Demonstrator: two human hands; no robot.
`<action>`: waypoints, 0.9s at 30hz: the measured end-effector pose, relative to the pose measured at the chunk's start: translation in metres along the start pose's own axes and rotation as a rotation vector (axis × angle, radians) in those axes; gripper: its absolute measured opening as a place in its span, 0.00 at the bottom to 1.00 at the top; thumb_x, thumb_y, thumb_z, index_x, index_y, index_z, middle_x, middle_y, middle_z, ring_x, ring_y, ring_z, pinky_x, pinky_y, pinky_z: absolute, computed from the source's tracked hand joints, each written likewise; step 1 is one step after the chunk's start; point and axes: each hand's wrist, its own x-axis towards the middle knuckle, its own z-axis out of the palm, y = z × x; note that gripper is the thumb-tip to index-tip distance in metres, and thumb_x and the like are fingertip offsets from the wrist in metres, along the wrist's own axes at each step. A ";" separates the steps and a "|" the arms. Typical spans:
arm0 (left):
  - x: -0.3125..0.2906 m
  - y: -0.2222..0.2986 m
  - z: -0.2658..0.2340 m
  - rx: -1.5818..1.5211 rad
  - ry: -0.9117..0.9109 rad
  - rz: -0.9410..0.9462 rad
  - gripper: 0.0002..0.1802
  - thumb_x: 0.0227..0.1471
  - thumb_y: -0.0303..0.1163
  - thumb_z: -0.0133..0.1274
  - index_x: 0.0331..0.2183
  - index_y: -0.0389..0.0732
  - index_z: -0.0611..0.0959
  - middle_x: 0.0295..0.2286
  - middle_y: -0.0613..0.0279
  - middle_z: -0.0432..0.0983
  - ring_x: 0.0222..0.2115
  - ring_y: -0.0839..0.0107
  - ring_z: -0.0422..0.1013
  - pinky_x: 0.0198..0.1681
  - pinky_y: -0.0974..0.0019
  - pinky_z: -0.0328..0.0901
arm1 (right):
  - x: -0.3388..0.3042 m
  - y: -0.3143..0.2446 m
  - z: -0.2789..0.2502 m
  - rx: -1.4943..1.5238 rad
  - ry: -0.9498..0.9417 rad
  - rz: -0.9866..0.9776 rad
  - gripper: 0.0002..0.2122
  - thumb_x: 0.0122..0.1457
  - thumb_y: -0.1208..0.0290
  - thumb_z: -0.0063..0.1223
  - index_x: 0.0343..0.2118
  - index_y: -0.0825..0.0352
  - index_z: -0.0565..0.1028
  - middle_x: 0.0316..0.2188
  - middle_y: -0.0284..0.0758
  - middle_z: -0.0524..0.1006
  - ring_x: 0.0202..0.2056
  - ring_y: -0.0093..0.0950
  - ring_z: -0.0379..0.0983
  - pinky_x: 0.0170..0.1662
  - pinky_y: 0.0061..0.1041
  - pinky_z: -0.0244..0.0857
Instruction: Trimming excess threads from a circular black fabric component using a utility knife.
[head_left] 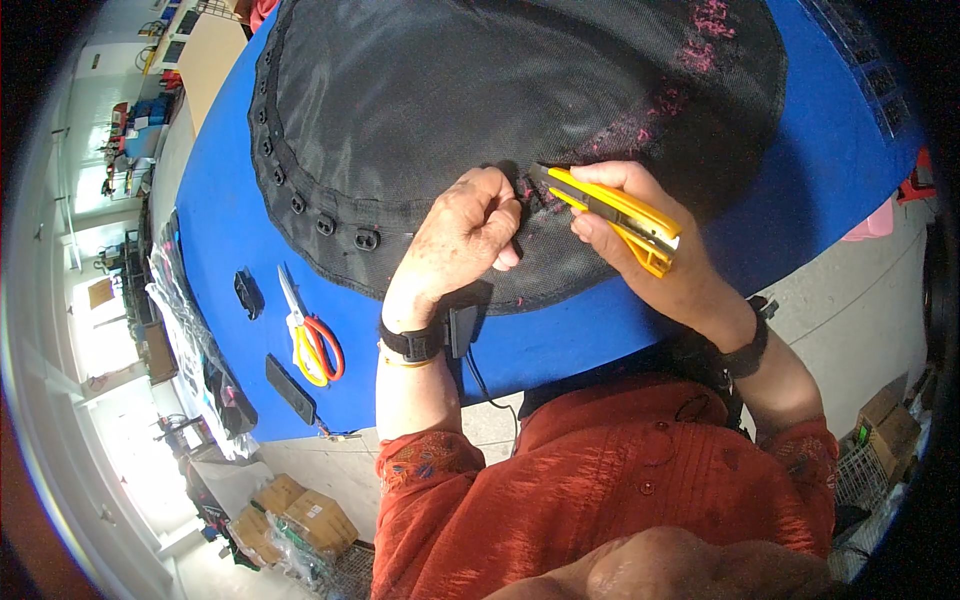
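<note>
A large round black mesh sheet (430, 110) lies before me, with a row of black plastic clips (326, 224) along its left border. My left hand (460, 230) rests on its near border, fingers curled into a pinch. What those fingers grip is hidden. In my right hand (650, 230) is a yellow utility knife (625, 215), its dark tip pointing left at a small black piece just beside my left fingers. Pink thread scraps (640, 125) trail over the mesh from that spot toward the far right.
The mesh lies on a blue table (235, 330). At its left are scissors (312, 340) with orange and yellow handles, a small black object (248, 292) and a flat dark bar (291, 389). A cable (480, 375) hangs off the near edge. Cardboard boxes (310, 515) stand on the floor.
</note>
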 end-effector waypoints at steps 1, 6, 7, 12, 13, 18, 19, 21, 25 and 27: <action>0.000 0.001 0.000 0.013 -0.002 0.007 0.06 0.58 0.24 0.48 0.29 0.34 0.72 0.27 0.60 0.68 0.20 0.74 0.76 0.23 0.71 0.71 | 0.000 0.000 -0.002 -0.018 -0.010 -0.013 0.14 0.62 0.75 0.55 0.49 0.67 0.70 0.41 0.36 0.77 0.43 0.20 0.74 0.46 0.21 0.68; -0.001 0.001 -0.001 0.025 -0.019 -0.019 0.07 0.60 0.27 0.47 0.29 0.36 0.71 0.24 0.63 0.70 0.21 0.75 0.75 0.24 0.71 0.71 | 0.000 -0.001 -0.002 0.011 -0.030 -0.018 0.14 0.61 0.76 0.55 0.49 0.68 0.70 0.41 0.36 0.77 0.42 0.21 0.74 0.46 0.22 0.68; -0.001 0.002 -0.001 0.053 -0.023 -0.015 0.08 0.61 0.30 0.47 0.29 0.38 0.71 0.21 0.67 0.71 0.21 0.76 0.74 0.26 0.71 0.70 | 0.000 -0.002 -0.003 -0.034 -0.032 -0.046 0.14 0.61 0.76 0.55 0.49 0.68 0.70 0.41 0.37 0.77 0.42 0.21 0.74 0.46 0.22 0.68; -0.001 0.004 0.000 0.015 -0.010 -0.028 0.07 0.59 0.26 0.48 0.29 0.34 0.72 0.26 0.60 0.69 0.21 0.73 0.77 0.23 0.71 0.71 | -0.005 -0.005 -0.005 -0.080 -0.043 -0.026 0.13 0.60 0.78 0.55 0.48 0.68 0.69 0.40 0.38 0.76 0.42 0.22 0.74 0.45 0.22 0.68; -0.001 0.004 0.001 0.013 0.004 -0.051 0.07 0.60 0.26 0.48 0.29 0.34 0.72 0.26 0.60 0.69 0.21 0.72 0.77 0.23 0.71 0.71 | -0.007 -0.004 -0.006 -0.040 -0.056 -0.004 0.13 0.60 0.78 0.55 0.48 0.68 0.69 0.40 0.38 0.76 0.42 0.22 0.74 0.45 0.22 0.68; 0.001 0.001 0.000 0.006 -0.015 -0.025 0.08 0.60 0.27 0.48 0.29 0.35 0.72 0.25 0.61 0.70 0.21 0.73 0.77 0.24 0.71 0.71 | -0.015 -0.006 -0.010 -0.004 -0.052 -0.022 0.13 0.60 0.79 0.55 0.47 0.68 0.69 0.39 0.37 0.76 0.41 0.22 0.74 0.45 0.23 0.68; 0.000 0.001 -0.001 0.017 -0.011 -0.021 0.08 0.60 0.28 0.48 0.29 0.35 0.72 0.24 0.61 0.71 0.21 0.73 0.76 0.24 0.71 0.71 | -0.017 -0.004 -0.012 0.024 -0.081 -0.002 0.14 0.61 0.78 0.53 0.50 0.68 0.68 0.41 0.36 0.75 0.41 0.21 0.74 0.44 0.21 0.69; 0.001 -0.003 -0.002 -0.003 -0.024 -0.020 0.09 0.61 0.29 0.48 0.29 0.35 0.72 0.23 0.62 0.71 0.20 0.74 0.76 0.24 0.71 0.71 | -0.019 -0.006 -0.012 0.048 -0.112 0.013 0.15 0.63 0.77 0.52 0.52 0.68 0.67 0.44 0.35 0.74 0.41 0.19 0.74 0.43 0.19 0.70; 0.000 -0.010 -0.008 -0.034 -0.077 -0.014 0.11 0.63 0.34 0.47 0.29 0.40 0.70 0.21 0.69 0.71 0.21 0.76 0.74 0.27 0.72 0.70 | -0.022 -0.011 -0.009 -0.055 -0.101 -0.014 0.14 0.62 0.77 0.53 0.50 0.68 0.68 0.42 0.35 0.75 0.42 0.20 0.73 0.45 0.20 0.69; 0.001 -0.016 -0.011 -0.154 -0.097 -0.026 0.10 0.62 0.33 0.48 0.29 0.40 0.71 0.21 0.69 0.71 0.21 0.76 0.74 0.27 0.72 0.70 | -0.024 -0.008 -0.007 -0.059 -0.083 -0.018 0.13 0.61 0.78 0.53 0.48 0.67 0.69 0.41 0.35 0.75 0.42 0.20 0.73 0.45 0.22 0.68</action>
